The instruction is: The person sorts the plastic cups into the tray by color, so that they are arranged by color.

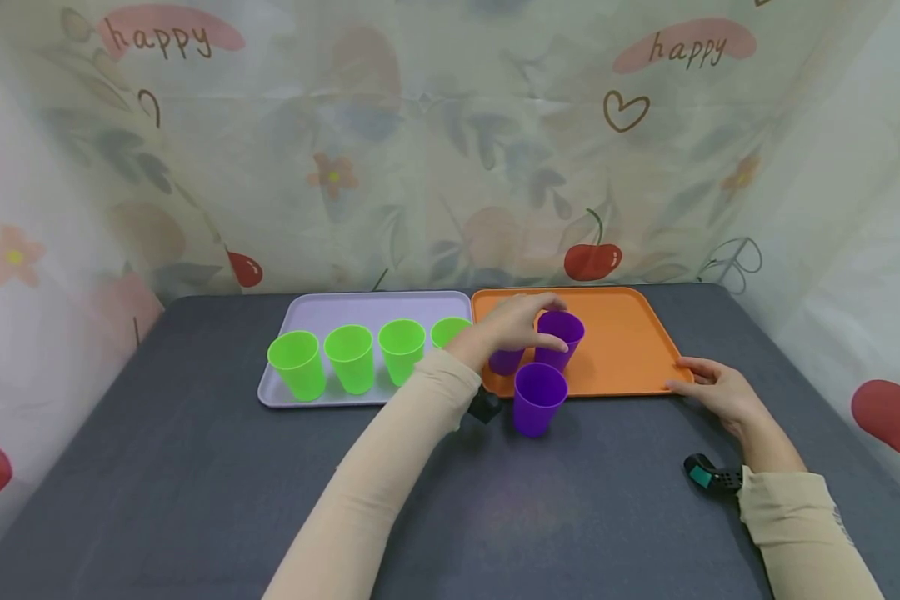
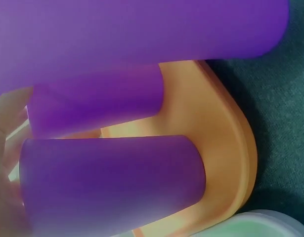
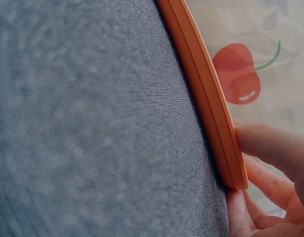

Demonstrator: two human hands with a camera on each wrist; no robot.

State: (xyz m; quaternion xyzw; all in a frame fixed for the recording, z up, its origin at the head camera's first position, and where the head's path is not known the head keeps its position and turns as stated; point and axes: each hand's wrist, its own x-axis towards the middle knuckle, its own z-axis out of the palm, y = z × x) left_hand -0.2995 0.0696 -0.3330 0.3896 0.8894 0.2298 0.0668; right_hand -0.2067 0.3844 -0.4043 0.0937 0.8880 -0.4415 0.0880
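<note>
My left hand (image 1: 512, 323) reaches over the left part of an orange tray (image 1: 618, 342), thumb and fingers around the rim of a purple cup (image 1: 555, 358). A second purple cup (image 1: 506, 362) stands on the tray, partly hidden by that hand. The third purple cup (image 1: 537, 404) is upright on the table just in front of the tray. In the left wrist view, the hand's fingers (image 2: 6, 123) show at the cups' rims. My right hand (image 1: 723, 396) holds the tray's front right corner; in the right wrist view its thumb (image 3: 275, 148) lies against the orange rim (image 3: 211, 108).
A lilac tray (image 1: 367, 304) adjoins the orange one on the left. Several green cups, including one at the far left (image 1: 300, 367), stand upright in a row on it. The dark table (image 1: 195, 467) ends at a patterned curtain (image 1: 420, 150) behind.
</note>
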